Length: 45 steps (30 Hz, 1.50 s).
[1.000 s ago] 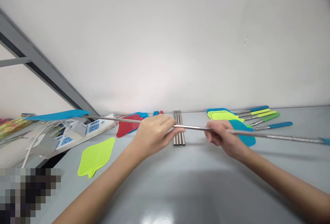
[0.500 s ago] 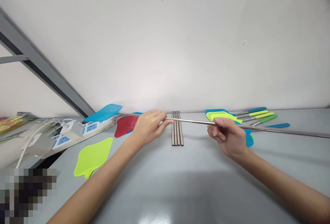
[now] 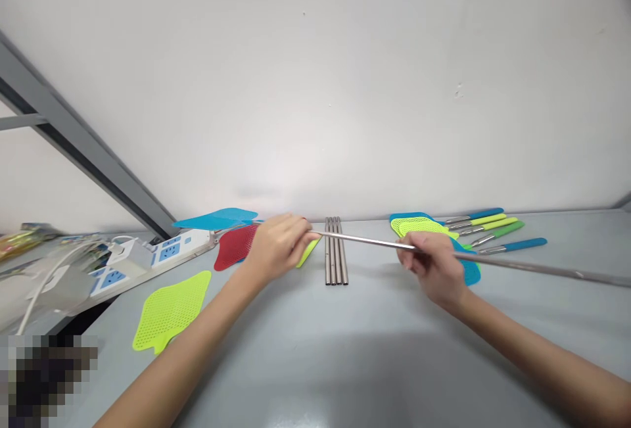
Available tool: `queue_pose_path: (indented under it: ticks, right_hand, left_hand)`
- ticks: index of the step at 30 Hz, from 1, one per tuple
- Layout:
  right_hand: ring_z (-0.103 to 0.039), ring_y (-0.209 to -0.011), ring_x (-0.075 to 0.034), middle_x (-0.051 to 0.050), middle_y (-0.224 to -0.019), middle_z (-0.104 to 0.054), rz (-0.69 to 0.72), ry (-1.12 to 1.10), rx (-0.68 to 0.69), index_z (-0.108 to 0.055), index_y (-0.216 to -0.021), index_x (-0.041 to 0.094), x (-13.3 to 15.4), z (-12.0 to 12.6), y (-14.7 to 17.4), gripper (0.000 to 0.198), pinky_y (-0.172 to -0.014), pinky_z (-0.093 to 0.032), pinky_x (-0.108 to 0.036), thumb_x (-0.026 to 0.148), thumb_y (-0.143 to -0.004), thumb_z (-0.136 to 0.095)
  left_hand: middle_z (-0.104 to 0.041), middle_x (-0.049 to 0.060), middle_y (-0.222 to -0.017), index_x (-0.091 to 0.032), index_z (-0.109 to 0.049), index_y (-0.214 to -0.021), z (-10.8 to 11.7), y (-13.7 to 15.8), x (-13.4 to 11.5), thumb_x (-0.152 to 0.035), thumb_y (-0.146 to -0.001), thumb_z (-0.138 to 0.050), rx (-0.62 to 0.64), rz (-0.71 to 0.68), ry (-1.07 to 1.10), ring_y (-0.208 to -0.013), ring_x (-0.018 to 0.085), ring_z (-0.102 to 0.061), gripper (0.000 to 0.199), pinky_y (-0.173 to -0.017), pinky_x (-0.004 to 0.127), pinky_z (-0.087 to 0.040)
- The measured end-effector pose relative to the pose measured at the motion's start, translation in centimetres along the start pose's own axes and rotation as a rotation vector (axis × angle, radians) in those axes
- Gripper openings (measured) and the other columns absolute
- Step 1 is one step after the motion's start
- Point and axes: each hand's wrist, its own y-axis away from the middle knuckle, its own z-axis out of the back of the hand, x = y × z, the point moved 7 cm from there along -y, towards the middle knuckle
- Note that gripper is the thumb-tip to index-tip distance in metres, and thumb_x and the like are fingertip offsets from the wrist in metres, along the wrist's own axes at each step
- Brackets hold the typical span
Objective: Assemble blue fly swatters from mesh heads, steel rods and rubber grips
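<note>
A long, thin telescopic metal rod (image 3: 365, 240) runs across the view, held up above the table by both hands. At its left end is a blue fly swatter head (image 3: 219, 219), seen nearly edge-on. My left hand (image 3: 279, 247) is closed on the thinner part of this fly swatter's rod. Farther right, my right hand (image 3: 434, 263) wraps round a thicker section, and the rod runs on past the right edge. Beneath the rod, between my hands, several metal tubes (image 3: 336, 257) lie side by side. A red swatter head (image 3: 234, 247) lies partly behind my left hand.
A yellow-green swatter head (image 3: 172, 313) lies at the left, near a white power strip (image 3: 190, 244) with plugs and cables. Blue and yellow-green swatter heads (image 3: 417, 225) are stacked at the right, beside several coloured handles (image 3: 522, 244). A white wall (image 3: 345, 99) rises behind the table.
The blue swatter head has turned flatter and shifted right. My right hand has closed more fully round the rod. Part of a yellow-green piece now shows beside my left hand.
</note>
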Motion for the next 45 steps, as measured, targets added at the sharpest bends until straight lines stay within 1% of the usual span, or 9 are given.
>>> queue_pose_path:
  ticks: [3,5,12,17,19,30,38,42,45]
  right_hand:
    - [-0.031,-0.039,-0.008,0.002,-0.040,-0.034,-0.003,0.192,0.206,-0.052,-0.047,0.015,-0.4,-1.6,1.0,0.043,-0.042,-0.020,-0.025,0.034,-0.083,-0.038]
    - [-0.032,-0.040,-0.009,0.003,-0.040,-0.032,0.035,0.287,0.291,-0.053,-0.050,0.015,-0.3,-2.3,1.6,0.046,-0.043,-0.022,-0.025,0.037,-0.085,-0.034]
    - [-0.034,-0.043,-0.009,0.003,-0.045,-0.034,0.082,0.408,0.415,-0.052,-0.054,0.016,1.2,-3.8,2.3,0.048,-0.047,-0.027,-0.025,0.038,-0.088,-0.027]
    - [-0.039,-0.049,-0.010,0.002,-0.049,-0.038,-0.122,0.394,0.655,-0.054,-0.063,0.015,0.8,-5.1,3.0,0.049,-0.054,-0.033,-0.024,0.037,-0.091,-0.020]
    - [-0.040,-0.049,-0.010,0.002,-0.049,-0.039,-0.166,0.362,0.705,-0.055,-0.064,0.014,0.4,-5.3,3.1,0.052,-0.054,-0.033,-0.023,0.039,-0.091,-0.018]
    - [-0.042,-0.049,-0.011,-0.002,-0.047,-0.044,-0.396,0.196,0.745,-0.061,-0.064,0.011,-1.7,-5.7,4.0,0.061,-0.054,-0.037,-0.024,0.045,-0.088,-0.016]
    - [-0.042,-0.047,-0.011,-0.002,-0.044,-0.044,-0.553,0.221,0.727,-0.060,-0.058,0.012,-2.7,-6.1,4.9,0.066,-0.050,-0.036,-0.024,0.051,-0.086,-0.015]
    - [-0.041,-0.046,-0.011,-0.002,-0.045,-0.043,-0.559,0.209,0.700,-0.057,-0.057,0.013,-3.0,-6.3,5.2,0.066,-0.048,-0.035,-0.024,0.052,-0.086,-0.013]
    - [-0.043,-0.050,-0.012,-0.001,-0.048,-0.043,-0.485,0.266,0.670,-0.055,-0.059,0.014,-2.9,-6.2,5.0,0.062,-0.052,-0.037,-0.024,0.050,-0.088,-0.012]
  left_hand:
    - [-0.049,-0.001,-0.055,-0.017,-0.049,-0.065,0.4,-0.7,-3.6,-0.029,-0.084,-0.045,-0.038,-0.105,0.017,-0.053,0.012,-0.039,0.022,-0.051,0.025,-0.027]
    - [-0.049,-0.002,-0.055,-0.017,-0.049,-0.065,0.5,-1.0,-5.2,-0.030,-0.083,-0.045,-0.012,-0.122,0.035,-0.052,0.012,-0.039,0.023,-0.050,0.026,-0.026]
    - [-0.049,-0.002,-0.054,-0.017,-0.051,-0.066,1.0,-0.4,-7.3,-0.030,-0.085,-0.042,0.088,-0.069,0.133,-0.049,0.010,-0.039,0.025,-0.048,0.024,-0.027]
    - [-0.048,-0.002,-0.052,-0.017,-0.049,-0.064,0.7,0.4,-8.1,-0.029,-0.086,-0.041,0.080,-0.016,0.157,-0.047,0.009,-0.040,0.026,-0.046,0.023,-0.027]
    - [-0.048,-0.002,-0.052,-0.016,-0.048,-0.064,0.4,0.7,-8.3,-0.028,-0.087,-0.039,0.076,0.002,0.177,-0.047,0.009,-0.040,0.027,-0.045,0.023,-0.027]
    - [-0.045,-0.004,-0.050,-0.017,-0.042,-0.059,0.2,1.1,-8.8,-0.030,-0.087,-0.040,0.075,0.006,0.104,-0.045,0.008,-0.040,0.031,-0.043,0.023,-0.027]
    - [-0.049,-0.003,-0.054,-0.017,-0.044,-0.062,-1.0,1.8,-9.5,-0.023,-0.085,-0.039,0.149,0.016,0.163,-0.046,0.009,-0.042,0.024,-0.044,0.024,-0.028]
    - [-0.049,-0.003,-0.054,-0.018,-0.044,-0.062,-1.0,1.6,-9.6,-0.020,-0.082,-0.041,0.155,-0.010,0.120,-0.046,0.010,-0.042,0.020,-0.045,0.026,-0.028]
    - [-0.048,-0.003,-0.054,-0.019,-0.047,-0.067,-0.7,1.5,-9.7,-0.017,-0.079,-0.044,0.121,-0.038,0.085,-0.048,0.011,-0.043,0.013,-0.046,0.027,-0.027]
